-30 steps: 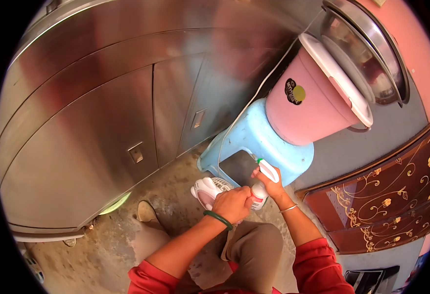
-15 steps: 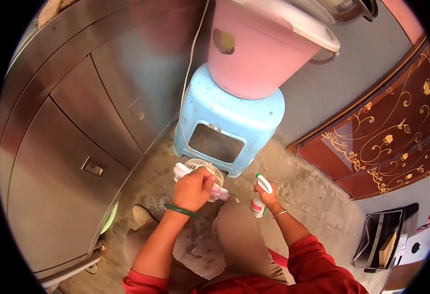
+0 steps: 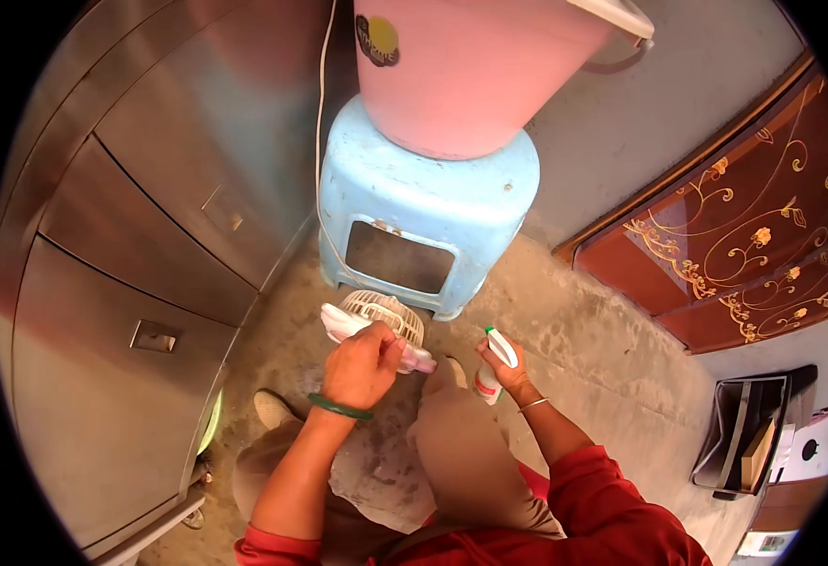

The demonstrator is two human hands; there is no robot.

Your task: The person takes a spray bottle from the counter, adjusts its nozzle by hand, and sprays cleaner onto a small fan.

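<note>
My left hand [image 3: 362, 363] is closed on a white-and-pink piece of cloth [image 3: 340, 323], whose ends stick out on both sides of the fingers. Right behind the cloth is a small fan [image 3: 386, 307] with a pale wire cage, low down by the floor. Its lower part is hidden by the hand and cloth. My right hand [image 3: 513, 366] is wrapped around a white spray bottle [image 3: 487, 387] with a red label, a white trigger head and a green nozzle tip. The bottle points forward, to the right of the fan.
Ahead stands a blue plastic stool [image 3: 423, 203] bearing a large pink bucket [image 3: 471, 75]. Metal cabinets [image 3: 122, 396] line the left side, and a white cord [image 3: 321, 123] hangs beside them. At right are a brown embroidered curtain [image 3: 763, 217] and a black holder [image 3: 739, 434]. Concrete floor [image 3: 574, 321] lies between.
My view has shifted, so the stool and bucket sit further left and higher. The left hand with the cloth and the right hand with the spray bottle have moved slightly; both grips are the same.
</note>
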